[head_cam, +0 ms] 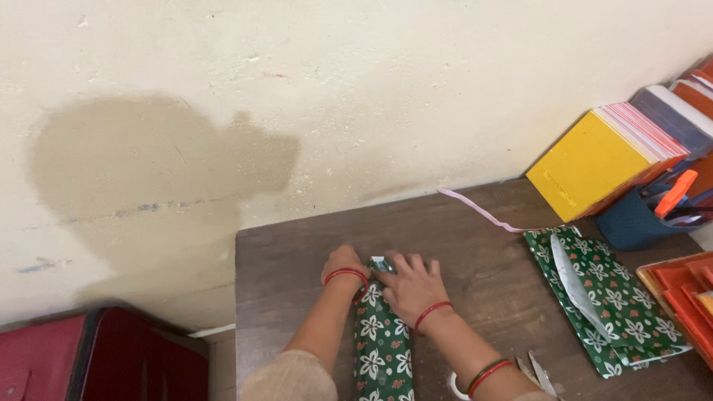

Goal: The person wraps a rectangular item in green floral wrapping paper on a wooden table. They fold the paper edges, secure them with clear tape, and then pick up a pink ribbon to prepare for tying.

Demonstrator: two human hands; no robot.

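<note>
At the middle of the brown table [297, 252], the green floral-wrapped box [382, 341] looks wrapped along its length, while the left hand [344, 265] and right hand [412, 286] press flattened fingers onto its unfinished far-end fold.

left hand [343, 261]: bare, no rings visible, fingers mostly hidden from this angle
left wrist: one thin red bangle [346, 274], snug, glossy
left forearm: bare down to the elbow
left sleeve [290, 377]: beige/tan fabric, plain weave, loose, ends near the elbow, cut off by the frame bottom
right hand [411, 282]: bare, no rings that I can make out
right wrist: one thin red bangle [432, 313], same type as the left
right forearm: bare, second set of bangles [486, 373] further up, red paired with a darker one, thin
right sleeve: not clearly in view, only a sliver at the frame edge
</note>
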